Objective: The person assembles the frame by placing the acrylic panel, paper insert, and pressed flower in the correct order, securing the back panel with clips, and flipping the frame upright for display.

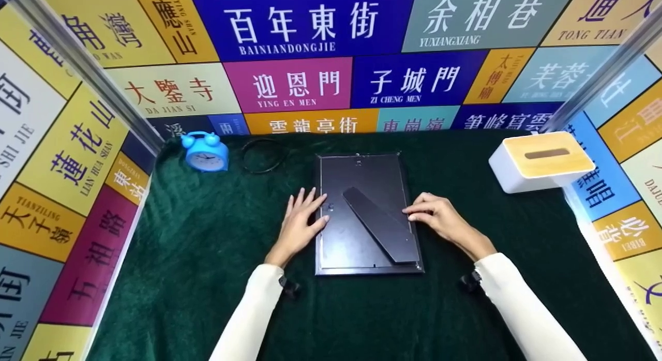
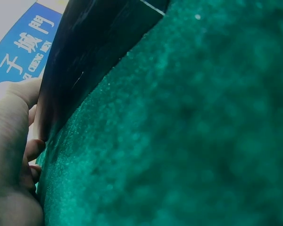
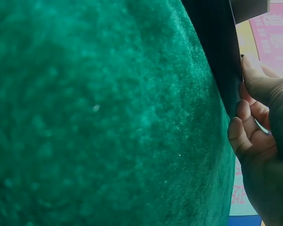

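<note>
At the left, the left hand (image 1: 300, 219) lies with its fingers spread and fairly straight, fingertips and thumb on the left border of the picture frame (image 1: 336, 242); it steadies rather than clasps. The frame lies face down in the middle of the dark green velvet cloth (image 1: 207, 257), its easel leg (image 1: 380, 226) slanting across the backing. To the right, the right hand (image 1: 439, 216) has its fingers bent, thumb and fingertips pinching the frame's right edge with hardly any gap. Working at that edge would probably go best with light, level pressure from the left hand, the right fingertips kept at the rim and off the leg.

As for room, a blue twin-bell alarm clock (image 1: 207, 156) and a thin black ring (image 1: 258, 172) sit beyond the left hand, the ring nearer the frame. Bare cloth stretches left, right and toward the person. A tissue box (image 1: 538, 168) with a wooden-looking lid stands well apart at the far right.
</note>
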`<state>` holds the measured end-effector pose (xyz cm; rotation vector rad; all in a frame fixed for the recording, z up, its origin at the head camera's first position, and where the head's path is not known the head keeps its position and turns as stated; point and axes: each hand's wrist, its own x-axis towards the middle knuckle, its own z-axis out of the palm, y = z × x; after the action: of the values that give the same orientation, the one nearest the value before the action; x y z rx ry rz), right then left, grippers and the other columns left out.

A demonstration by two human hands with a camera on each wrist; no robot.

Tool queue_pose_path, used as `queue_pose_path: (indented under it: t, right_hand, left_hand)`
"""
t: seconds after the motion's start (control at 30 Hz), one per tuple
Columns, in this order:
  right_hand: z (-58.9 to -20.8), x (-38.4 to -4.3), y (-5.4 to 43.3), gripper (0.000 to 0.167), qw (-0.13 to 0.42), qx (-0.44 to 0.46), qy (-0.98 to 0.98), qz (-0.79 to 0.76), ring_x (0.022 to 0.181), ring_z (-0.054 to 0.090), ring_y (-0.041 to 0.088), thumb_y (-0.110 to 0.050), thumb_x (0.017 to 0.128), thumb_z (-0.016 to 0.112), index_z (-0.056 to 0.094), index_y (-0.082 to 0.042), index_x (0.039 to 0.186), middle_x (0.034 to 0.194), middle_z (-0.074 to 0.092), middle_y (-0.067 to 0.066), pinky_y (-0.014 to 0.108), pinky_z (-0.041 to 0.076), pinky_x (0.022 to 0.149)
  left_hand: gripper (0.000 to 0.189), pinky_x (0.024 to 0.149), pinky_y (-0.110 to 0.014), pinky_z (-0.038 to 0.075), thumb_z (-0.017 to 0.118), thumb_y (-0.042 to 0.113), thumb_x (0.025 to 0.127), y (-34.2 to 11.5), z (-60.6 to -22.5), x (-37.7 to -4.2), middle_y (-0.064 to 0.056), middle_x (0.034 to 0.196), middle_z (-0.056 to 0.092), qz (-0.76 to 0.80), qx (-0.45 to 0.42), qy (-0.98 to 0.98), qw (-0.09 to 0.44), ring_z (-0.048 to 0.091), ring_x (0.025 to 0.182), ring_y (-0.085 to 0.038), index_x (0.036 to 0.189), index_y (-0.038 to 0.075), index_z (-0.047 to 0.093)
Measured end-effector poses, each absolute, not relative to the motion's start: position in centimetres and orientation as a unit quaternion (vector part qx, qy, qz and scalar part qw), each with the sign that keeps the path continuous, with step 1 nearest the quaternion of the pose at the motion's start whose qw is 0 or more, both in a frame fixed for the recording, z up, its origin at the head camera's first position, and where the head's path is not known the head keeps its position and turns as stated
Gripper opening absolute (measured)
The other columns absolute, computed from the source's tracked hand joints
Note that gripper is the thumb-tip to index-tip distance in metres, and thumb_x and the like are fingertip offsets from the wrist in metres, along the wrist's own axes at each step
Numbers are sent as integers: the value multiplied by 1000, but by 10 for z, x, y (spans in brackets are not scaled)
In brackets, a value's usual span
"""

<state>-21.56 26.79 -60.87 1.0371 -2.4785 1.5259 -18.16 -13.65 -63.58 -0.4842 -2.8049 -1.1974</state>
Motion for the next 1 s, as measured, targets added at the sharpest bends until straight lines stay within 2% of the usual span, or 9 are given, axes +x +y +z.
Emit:
queue_pose_path:
  t: [0.2, 0.37, 0.57, 0.73, 0.87, 1.0]
  right_hand:
    - [-607, -220, 267, 22, 21, 360, -802, 476, 85, 66, 30, 10, 88, 82, 85, 6, 110, 95, 74, 14, 12, 48, 80]
    - [-603, -225, 267, 21, 14, 370, -820, 436, 87, 64, 26, 7, 89, 84, 86, 4, 110, 95, 74, 10, 13, 47, 79]
    - [-592, -225, 265, 20, -24, 349, -844, 406, 88, 62, 24, 3, 91, 84, 87, 0, 110, 96, 73, 8, 15, 48, 77]
    - [-576, -228, 259, 18, -76, 324, -878, 345, 93, 62, 22, -5, 93, 86, 88, -4, 111, 98, 72, 5, 30, 53, 82]
    - [-563, -233, 251, 26, -110, 313, -902, 276, 98, 62, 25, -10, 93, 88, 86, -5, 118, 103, 72, 7, 44, 54, 90]
    - [-556, -236, 242, 32, -126, 309, -914, 231, 100, 60, 30, -13, 93, 89, 83, -3, 123, 104, 71, 10, 50, 53, 93]
  left_hand:
    - [63, 135, -57, 0, 68, 39, 107, -137, -634, -180, -16, 177, 33, -383, -157, -910, 19, 15, 169, -41, 164, 16, 54]
    - [64, 135, -57, -1, 67, 40, 107, -137, -634, -180, -16, 177, 32, -378, -157, -912, 15, 14, 169, -41, 165, 17, 53]
    - [64, 135, -56, -2, 67, 40, 108, -136, -632, -180, -15, 177, 32, -376, -156, -913, 8, 13, 169, -40, 166, 18, 53]
    - [63, 135, -58, 0, 68, 39, 108, -135, -631, -181, -16, 176, 33, -377, -156, -913, 13, 14, 169, -41, 165, 16, 54]
    - [62, 135, -59, 1, 67, 39, 108, -135, -631, -182, -17, 176, 35, -377, -160, -912, 17, 15, 168, -43, 164, 16, 54]
    - [63, 135, -58, 0, 67, 40, 108, -136, -633, -181, -16, 176, 34, -379, -156, -912, 13, 14, 169, -41, 165, 17, 54]
